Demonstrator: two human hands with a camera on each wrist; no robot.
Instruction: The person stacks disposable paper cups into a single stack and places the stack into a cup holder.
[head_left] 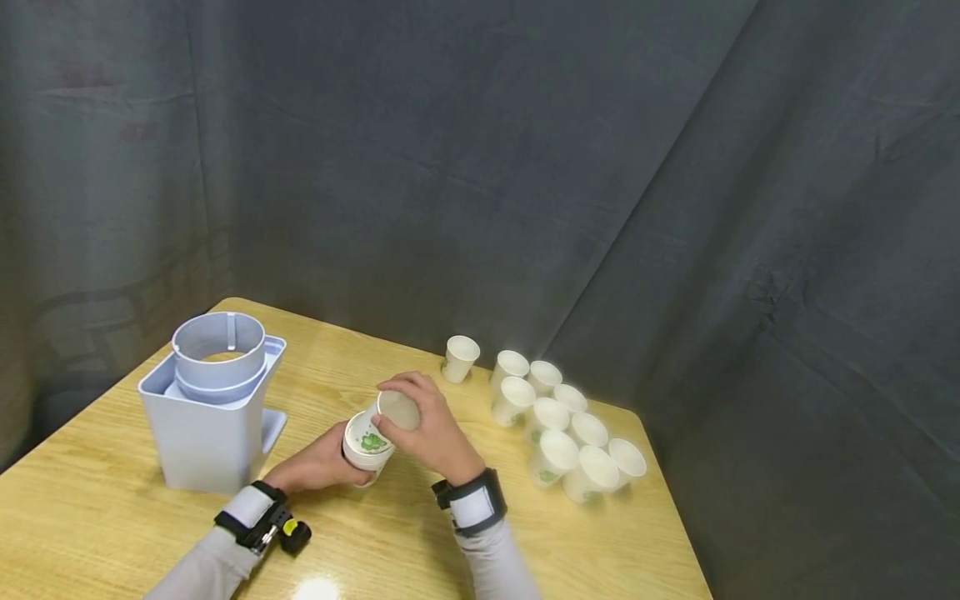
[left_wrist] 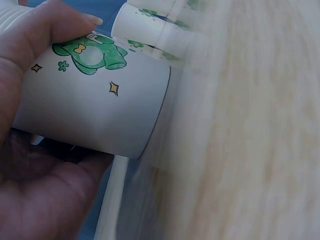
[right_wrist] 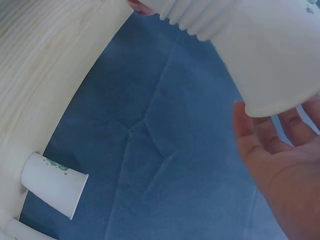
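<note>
My left hand (head_left: pixel 327 461) grips a stack of white paper cups (head_left: pixel 366 460) above the wooden table. Its lowest cup (left_wrist: pixel 95 107) shows a green cartoon print in the left wrist view, with thumb and fingers around it. With its fingers around the rim, my right hand (head_left: pixel 429 423) holds another paper cup (head_left: pixel 372 431), whose mouth tilts toward the right. The lower end of this cup sits inside the top of the stack. Several stacked rims (right_wrist: pixel 187 17) appear beside the right hand's cup (right_wrist: pixel 275 55) in the right wrist view.
Several paper cups (head_left: pixel 557 452) stand mouth up in a group on the right of the table (head_left: pixel 315 367). One more cup (head_left: pixel 461 359) stands apart near the back edge. At left is a pale grey box (head_left: pixel 198 442) bearing a round sleeve (head_left: pixel 219 371). Dark curtains (head_left: pixel 420 167) hang behind.
</note>
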